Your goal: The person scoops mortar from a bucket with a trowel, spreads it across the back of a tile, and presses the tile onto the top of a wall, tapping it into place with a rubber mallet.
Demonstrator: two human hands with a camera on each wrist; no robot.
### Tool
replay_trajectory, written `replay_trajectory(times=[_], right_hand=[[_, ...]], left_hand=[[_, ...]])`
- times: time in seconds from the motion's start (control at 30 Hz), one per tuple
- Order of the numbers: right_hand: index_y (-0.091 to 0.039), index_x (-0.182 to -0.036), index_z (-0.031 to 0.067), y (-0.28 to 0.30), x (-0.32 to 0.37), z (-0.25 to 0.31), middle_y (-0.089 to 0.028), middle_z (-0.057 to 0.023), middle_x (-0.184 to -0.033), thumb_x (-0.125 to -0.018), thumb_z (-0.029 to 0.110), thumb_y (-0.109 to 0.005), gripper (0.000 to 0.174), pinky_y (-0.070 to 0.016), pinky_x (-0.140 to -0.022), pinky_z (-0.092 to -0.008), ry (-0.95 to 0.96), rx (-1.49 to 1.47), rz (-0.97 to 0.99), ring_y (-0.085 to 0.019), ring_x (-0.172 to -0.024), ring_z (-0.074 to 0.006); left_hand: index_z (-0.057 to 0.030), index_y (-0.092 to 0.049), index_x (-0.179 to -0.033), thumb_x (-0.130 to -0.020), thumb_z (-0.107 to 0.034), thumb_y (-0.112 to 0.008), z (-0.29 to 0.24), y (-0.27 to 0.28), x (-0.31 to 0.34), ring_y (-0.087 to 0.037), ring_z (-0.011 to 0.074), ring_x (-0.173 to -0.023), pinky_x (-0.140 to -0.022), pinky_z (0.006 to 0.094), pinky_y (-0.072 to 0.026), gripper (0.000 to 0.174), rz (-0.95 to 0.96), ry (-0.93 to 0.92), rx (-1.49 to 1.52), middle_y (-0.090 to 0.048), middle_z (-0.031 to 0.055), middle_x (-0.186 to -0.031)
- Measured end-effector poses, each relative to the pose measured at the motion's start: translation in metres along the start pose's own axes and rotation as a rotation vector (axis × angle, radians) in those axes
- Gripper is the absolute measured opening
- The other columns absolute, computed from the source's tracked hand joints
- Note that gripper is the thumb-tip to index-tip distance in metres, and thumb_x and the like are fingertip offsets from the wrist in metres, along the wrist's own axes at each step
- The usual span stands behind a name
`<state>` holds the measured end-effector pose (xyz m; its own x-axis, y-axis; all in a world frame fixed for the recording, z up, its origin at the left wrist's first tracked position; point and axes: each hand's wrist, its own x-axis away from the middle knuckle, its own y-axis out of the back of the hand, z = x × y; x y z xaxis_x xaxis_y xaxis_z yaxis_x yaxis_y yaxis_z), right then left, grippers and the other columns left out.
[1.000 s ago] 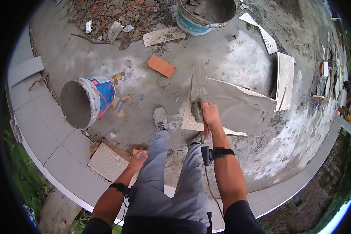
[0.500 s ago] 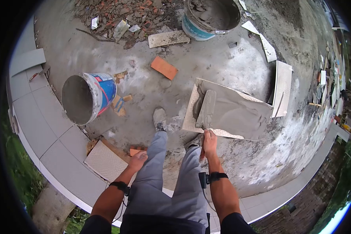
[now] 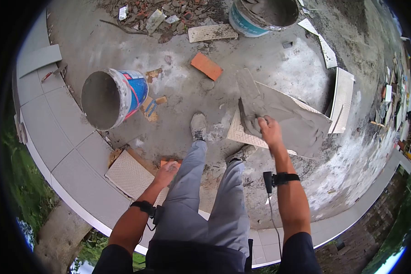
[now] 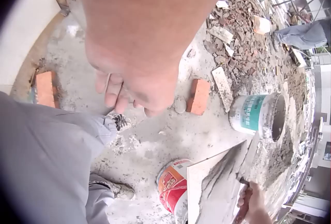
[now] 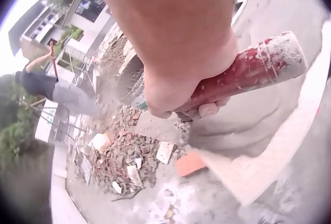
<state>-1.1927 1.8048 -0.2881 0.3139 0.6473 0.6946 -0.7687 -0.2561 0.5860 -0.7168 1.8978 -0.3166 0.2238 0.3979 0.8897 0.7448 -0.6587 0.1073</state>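
Observation:
My right hand (image 3: 270,130) grips the red handle (image 5: 243,76) of a trowel over a tile (image 3: 242,132). Grey mortar (image 3: 297,121) covers most of that tile, while its near left corner shows bare ribbed surface. The trowel's mortar-coated blade (image 3: 248,86) reaches past the tile's far left edge. In the right wrist view, the fingers curl round the handle. My left hand (image 3: 168,170) hangs beside the left knee, holding nothing, with its fingers loosely bent in the left wrist view.
A blue-and-white bucket (image 3: 134,93) lies tilted at left. Beyond the tile stands a mortar-filled bucket (image 3: 251,23). An orange brick (image 3: 207,66), rubble (image 3: 178,18) and tile offcuts (image 3: 327,51) lie on the ground. Another person (image 5: 57,87) stands in the background of the right wrist view.
The trowel went from the far left edge to the near side of the tile, then back to the far left with its blade turned. The left hand stayed near the knee.

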Motion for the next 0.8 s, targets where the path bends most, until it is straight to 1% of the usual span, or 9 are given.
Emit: replay_trajectory(times=[0.07, 0.13, 0.3, 0.4, 0.47, 0.57, 0.63, 0.7, 0.8], right_hand=[[-0.067, -0.099, 0.0022, 0.012, 0.004, -0.027, -0.068, -0.0264, -0.086, -0.091, 0.042, -0.056, 0.042, -0.051, -0.075, -0.0494, 0.06, 0.15, -0.03, -0.068, -0.086, -0.0402], [-0.068, -0.096, 0.0032, 0.028, 0.009, -0.02, -0.069, -0.0251, -0.089, -0.092, 0.041, -0.054, 0.041, -0.0529, -0.078, -0.0492, 0.128, 0.585, 0.121, -0.068, -0.088, -0.0397], [-0.069, -0.105, 0.0054, -0.062, 0.013, 0.023, -0.07, -0.0223, -0.099, -0.092, 0.042, -0.05, 0.043, -0.0534, -0.086, -0.0484, 0.26, 0.711, 0.443, -0.068, -0.097, -0.038], [-0.069, -0.102, 0.0048, -0.1, 0.018, 0.022, -0.07, -0.0221, -0.1, -0.091, 0.041, -0.052, 0.042, -0.0526, -0.086, -0.0489, 0.284, 0.584, 0.407, -0.067, -0.097, -0.038], [-0.07, -0.097, 0.0046, -0.102, 0.031, 0.015, -0.07, -0.0229, -0.098, -0.09, 0.041, -0.055, 0.041, -0.0515, -0.085, -0.0498, 0.264, 0.307, 0.281, -0.066, -0.096, -0.0403], [-0.067, -0.094, 0.0011, -0.055, 0.048, -0.009, -0.069, -0.0236, -0.085, -0.09, 0.038, -0.056, 0.039, -0.0516, -0.079, -0.0481, 0.149, 0.133, 0.173, -0.068, -0.087, -0.0389], [-0.065, -0.087, -0.0018, -0.01, 0.048, -0.031, -0.064, -0.0184, -0.069, -0.092, 0.034, -0.054, 0.038, -0.0513, -0.065, -0.0428, -0.038, -0.211, 0.193, -0.066, -0.066, -0.0289], [-0.062, -0.081, -0.0019, 0.054, 0.045, -0.034, -0.057, -0.0107, -0.06, -0.093, 0.031, -0.052, 0.036, -0.0468, -0.052, -0.0371, -0.27, -0.375, 0.226, -0.056, -0.05, -0.0182], [-0.061, -0.078, -0.0002, 0.045, 0.053, -0.059, -0.055, -0.0067, -0.058, -0.094, 0.029, -0.052, 0.034, -0.042, -0.045, -0.0336, -0.296, -0.322, 0.285, -0.051, -0.044, -0.0154]], left_hand=[[0.0008, -0.059, -0.123, -0.094, -0.018, -0.062, 0.01, 0.006, -0.007, -0.066, 0.0186, -0.102, -0.09, 0.0305, -0.0504, 0.034, -0.001, -0.024, 0.063, -0.068, 0.0117, -0.111], [0.0001, -0.057, -0.123, -0.097, -0.019, -0.059, 0.011, 0.005, -0.01, -0.061, 0.0146, -0.106, -0.092, 0.0286, -0.0477, 0.032, 0.064, 0.012, 0.106, -0.066, 0.0075, -0.111], [-0.0003, -0.058, -0.122, -0.096, -0.017, -0.06, 0.049, -0.002, 0.005, -0.063, 0.0171, -0.104, -0.092, 0.03, -0.0484, 0.031, -0.03, 0.066, -0.104, -0.066, 0.0085, -0.11], [-0.0011, -0.059, -0.121, -0.094, -0.016, -0.061, 0.045, -0.001, 0.018, -0.064, 0.0188, -0.101, -0.091, 0.032, -0.0494, 0.031, -0.051, 0.07, -0.062, -0.067, 0.0084, -0.106], [-0.0015, -0.059, -0.122, -0.094, -0.016, -0.061, 0.045, 0.003, 0.014, -0.064, 0.0186, -0.101, -0.091, 0.0322, -0.0493, 0.032, -0.033, 0.06, 0.025, -0.066, 0.0079, -0.105], [-0.0013, -0.058, -0.123, -0.094, -0.016, -0.061, 0.043, 0.005, 0.005, -0.064, 0.0179, -0.101, -0.09, 0.0314, -0.0492, 0.033, 0.019, 0.005, 0.068, -0.067, 0.0085, -0.104], [-0.0012, -0.059, -0.122, -0.093, -0.017, -0.062, 0.033, 0.003, -0.004, -0.064, 0.018, -0.101, -0.09, 0.0307, -0.0489, 0.033, -0.001, 0.001, 0.015, -0.067, 0.0097, -0.106], [-0.001, -0.06, -0.122, -0.093, -0.019, -0.062, 0.029, -0.001, -0.009, -0.064, 0.0176, -0.102, -0.09, 0.0304, -0.0488, 0.035, 0.013, 0.032, 0.0, -0.067, 0.0107, -0.107], [-0.0008, -0.061, -0.122, -0.092, -0.023, -0.063, 0.026, -0.006, -0.01, -0.065, 0.0199, -0.104, -0.091, 0.0316, -0.049, 0.037, 0.01, 0.038, -0.007, -0.068, 0.0136, -0.109]])
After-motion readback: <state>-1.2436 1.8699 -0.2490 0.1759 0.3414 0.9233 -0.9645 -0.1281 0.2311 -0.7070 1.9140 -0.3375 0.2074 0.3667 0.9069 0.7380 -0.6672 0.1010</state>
